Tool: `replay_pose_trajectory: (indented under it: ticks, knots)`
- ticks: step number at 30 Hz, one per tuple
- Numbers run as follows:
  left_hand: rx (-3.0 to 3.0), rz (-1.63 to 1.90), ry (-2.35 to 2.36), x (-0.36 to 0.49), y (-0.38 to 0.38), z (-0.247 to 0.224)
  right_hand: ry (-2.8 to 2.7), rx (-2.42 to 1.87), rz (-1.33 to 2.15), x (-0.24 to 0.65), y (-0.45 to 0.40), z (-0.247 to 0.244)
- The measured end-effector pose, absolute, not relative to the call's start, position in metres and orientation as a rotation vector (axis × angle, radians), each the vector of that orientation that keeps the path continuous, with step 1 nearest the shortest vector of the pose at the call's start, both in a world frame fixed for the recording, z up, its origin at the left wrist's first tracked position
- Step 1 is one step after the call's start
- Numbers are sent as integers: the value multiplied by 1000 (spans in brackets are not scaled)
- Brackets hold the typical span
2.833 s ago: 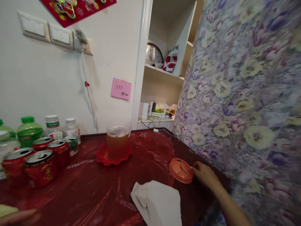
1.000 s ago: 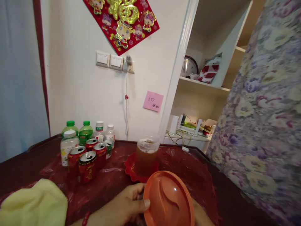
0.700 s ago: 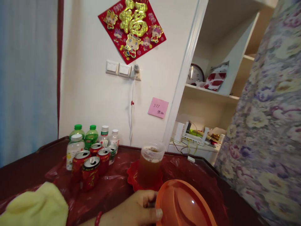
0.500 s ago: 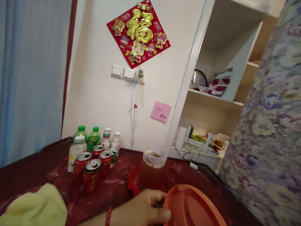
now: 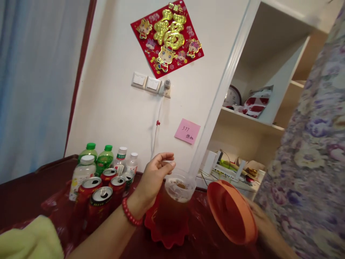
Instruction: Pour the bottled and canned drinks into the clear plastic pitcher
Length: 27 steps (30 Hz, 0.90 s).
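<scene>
My left hand (image 5: 156, 172), with a red bead bracelet on its wrist, is raised beside the clear plastic cup (image 5: 179, 190). Its fingers are lightly bent, with a gap between thumb and fingertips close to the rim; whether they touch it I cannot tell. Brown liquid with some froth fills most of the cup, which stands upright in a red scalloped dish (image 5: 168, 239). On the right, my right hand (image 5: 265, 226) grips an orange plastic bowl (image 5: 229, 212) by its far side, tilted with its opening toward the cup. The bowl hides most of those fingers.
Left of the cup stand several red drink cans (image 5: 101, 201) and several bottles (image 5: 83, 174). A yellow cloth (image 5: 32, 239) lies at the front left. Crumpled red plastic film covers the dark table (image 5: 27, 187). A floral curtain (image 5: 309, 172) hangs at the right, beside shelves (image 5: 250, 115).
My left hand has let go of the orange bowl and risen to the cup's rim. The bowl has moved right and tilted, now in my right hand.
</scene>
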State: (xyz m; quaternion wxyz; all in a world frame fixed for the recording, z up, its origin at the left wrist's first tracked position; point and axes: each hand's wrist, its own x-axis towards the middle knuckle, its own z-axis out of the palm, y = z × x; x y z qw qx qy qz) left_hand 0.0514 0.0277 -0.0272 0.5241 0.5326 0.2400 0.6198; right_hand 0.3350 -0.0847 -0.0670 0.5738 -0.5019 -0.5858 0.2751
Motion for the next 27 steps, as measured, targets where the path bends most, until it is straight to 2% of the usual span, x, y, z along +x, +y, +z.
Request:
replay_pose_trajectory:
  ticks: [3, 5, 7, 10, 18, 27]
  knots:
    - [1336, 1490, 586, 46, 49, -34, -1484, -1204, 680, 341, -61, -46]
    - [1379, 1414, 595, 39, 64, -45, -1731, -1284, 467, 341, -44, -27]
    - [1424, 1307, 599, 33, 78, -59, -1980, -1392, 112, 337, -26, -9]
    - [1526, 1161, 597, 30, 92, -80, -2122, -1411, -113, 322, 2, 7]
    - [1539, 1122, 563, 67, 87, -111, -2417, -1506, -393, 281, 54, -3]
    - [1468, 1251, 475, 89, 88, -128, -2538, -1601, -433, 268, 58, -9]
